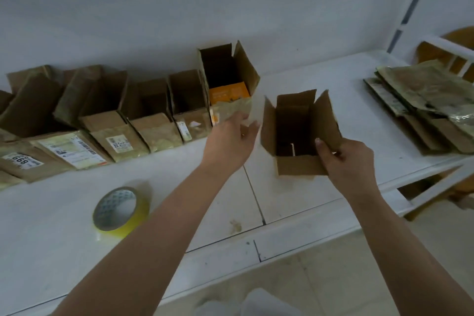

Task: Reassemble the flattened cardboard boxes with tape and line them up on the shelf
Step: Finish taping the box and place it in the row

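Open box (298, 133): shown right of centre, standing on the white shelf (282, 202) with its mouth up and all four top flaps spread; a pale slit is seen in its floor, which may be the bottom seam, though the dim interior leaves this uncertain.
Right hand (345, 159): shown at the box's lower right corner, gripping the near flap and right wall, thumb laid inside the mouth.
Left hand (232, 140): shown just left of the box, apart from it, fingers straight and relaxed, holding nothing; its fingertips are blurred against the orange-lined box behind.
Finished row (107, 120): set along the upper left of the frame against the wall, mouths open, sides touching; its last member at the right is the tall box (228, 84) with an orange inner panel.
Flattened stock (425, 108): stacked at the right edge of the frame, well apart from the row.
Tape roll (120, 209): laid flat in the lower left, near the shelf's front edge, untouched by either hand.
Step in hand (judged): the assembled box is being brought toward the gap beside the tall box.
Method advised: the box is best steadied on its free left wall by the empty hand, slid rather than lifted by one flap, and pressed flush against the tall box, back wall squared to the wall behind.
Caution: the flaps of the two boxes are liable to catch; they should be folded clear first.
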A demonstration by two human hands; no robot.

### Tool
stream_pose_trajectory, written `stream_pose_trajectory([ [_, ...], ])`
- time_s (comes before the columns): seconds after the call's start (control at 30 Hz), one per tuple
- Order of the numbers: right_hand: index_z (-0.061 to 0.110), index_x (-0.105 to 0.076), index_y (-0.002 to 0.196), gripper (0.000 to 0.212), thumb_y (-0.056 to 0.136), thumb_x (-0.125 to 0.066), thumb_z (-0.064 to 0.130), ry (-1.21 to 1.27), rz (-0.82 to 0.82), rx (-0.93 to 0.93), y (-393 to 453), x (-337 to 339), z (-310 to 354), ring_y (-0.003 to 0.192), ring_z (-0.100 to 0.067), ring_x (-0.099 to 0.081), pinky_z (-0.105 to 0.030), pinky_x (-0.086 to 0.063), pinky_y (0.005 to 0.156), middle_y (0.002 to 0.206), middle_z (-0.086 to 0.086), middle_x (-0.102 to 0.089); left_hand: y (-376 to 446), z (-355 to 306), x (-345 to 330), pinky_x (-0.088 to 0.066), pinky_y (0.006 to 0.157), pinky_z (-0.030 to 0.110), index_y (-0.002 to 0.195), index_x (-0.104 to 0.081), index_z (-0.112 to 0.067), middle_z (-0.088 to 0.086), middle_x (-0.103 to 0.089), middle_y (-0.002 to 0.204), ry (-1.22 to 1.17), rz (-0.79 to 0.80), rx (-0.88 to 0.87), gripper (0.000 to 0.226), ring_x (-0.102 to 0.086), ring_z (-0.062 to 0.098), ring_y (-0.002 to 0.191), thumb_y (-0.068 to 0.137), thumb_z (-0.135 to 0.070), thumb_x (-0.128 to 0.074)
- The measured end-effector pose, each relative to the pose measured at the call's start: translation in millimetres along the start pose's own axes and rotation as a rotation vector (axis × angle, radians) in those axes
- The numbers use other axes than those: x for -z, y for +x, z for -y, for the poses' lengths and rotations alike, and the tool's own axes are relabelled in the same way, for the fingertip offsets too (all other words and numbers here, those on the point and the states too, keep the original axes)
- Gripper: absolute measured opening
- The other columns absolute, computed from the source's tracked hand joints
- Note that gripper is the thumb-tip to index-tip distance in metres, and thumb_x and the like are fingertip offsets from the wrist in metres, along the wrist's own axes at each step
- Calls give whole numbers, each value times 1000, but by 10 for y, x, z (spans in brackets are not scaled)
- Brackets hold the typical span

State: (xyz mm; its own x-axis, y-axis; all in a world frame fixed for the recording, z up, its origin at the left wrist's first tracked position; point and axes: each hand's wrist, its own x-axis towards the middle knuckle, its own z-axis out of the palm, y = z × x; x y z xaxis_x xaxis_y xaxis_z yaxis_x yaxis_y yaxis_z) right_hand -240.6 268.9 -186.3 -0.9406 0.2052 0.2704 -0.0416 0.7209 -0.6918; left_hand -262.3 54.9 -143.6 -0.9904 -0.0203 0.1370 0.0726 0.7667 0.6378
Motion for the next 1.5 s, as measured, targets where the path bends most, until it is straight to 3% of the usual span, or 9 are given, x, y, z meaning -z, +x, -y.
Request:
stream_pose_trajectory([
  [0.13,2,-63,63,47,97,-56,34,82,12,-95,362,-84,-180,60,-26,-60,-32,-45,59,56,-5,-60,279,80,115,-54,84,42,123,-61,-18,7,-68,111,261,-72,-100,32,-63,27,101,100,-35,-48],
  [0.27,-11,-65,77,55,96,-57,40,129,100,-157,767,-230,-220,75,-37,-68,-49,-53,81,75,-23,-69,592,192,192,-31,114,45,129,-60,-17,8,-58,129,553,-102,-191,35,-45,29,126,98,-30,-51],
  [0.33,-9,-64,77,54,95,-58,41,155,125,-182,967,-299,-187,77,-37,-69,-49,-54,82,77,-22,-70,719,258,234,-19,119,45,135,-55,-17,6,-51,138,686,-97,-175,38,-36,28,134,98,-28,-52],
  [0.47,15,-63,77,29,96,-58,36,291,223,-269,1340,-465,-60,75,-24,-73,-43,-56,89,73,-2,-70,858,405,315,-17,119,49,138,-51,-25,3,-42,147,847,-39,-166,48,-27,28,141,92,-22,-64],
  [0.83,3,-66,79,10,86,-65,11,261,351,-275,1764,-845,221,93,-35,-66,-51,-55,89,93,-18,-67,978,488,408,-47,102,36,123,-66,-11,8,-52,131,731,-29,-175,43,-44,26,122,82,0,-69],
  [1.0,-10,-63,104,27,90,-62,12,206,408,-235,1801,-866,248,100,-40,-64,-55,-52,91,106,-28,-65,988,498,413,-48,100,35,121,-67,-10,7,-52,132,704,-30,-175,41,-44,24,122,82,2,-69],
  [1.23,5,-51,132,47,96,-57,34,163,399,-219,1767,-800,258,100,-28,-67,-42,-53,93,118,-15,-64,947,517,399,-38,111,40,123,-66,-20,4,-47,144,718,-23,-187,33,-38,27,133,92,-10,-63],
  [1.4,5,-44,134,50,98,-53,38,39,341,-149,1660,-755,253,97,-21,-51,-30,-42,80,126,-14,-57,797,487,366,-35,113,43,124,-66,-21,5,-46,146,703,-61,-188,31,-35,30,136,95,-14,-59],
  [1.5,5,-39,138,52,99,-51,37,39,302,-130,1570,-733,240,108,-29,-56,-31,-40,79,128,-16,-56,654,467,333,-36,112,43,124,-67,-20,5,-48,143,645,-85,-182,31,-36,29,134,96,-12,-56],
])
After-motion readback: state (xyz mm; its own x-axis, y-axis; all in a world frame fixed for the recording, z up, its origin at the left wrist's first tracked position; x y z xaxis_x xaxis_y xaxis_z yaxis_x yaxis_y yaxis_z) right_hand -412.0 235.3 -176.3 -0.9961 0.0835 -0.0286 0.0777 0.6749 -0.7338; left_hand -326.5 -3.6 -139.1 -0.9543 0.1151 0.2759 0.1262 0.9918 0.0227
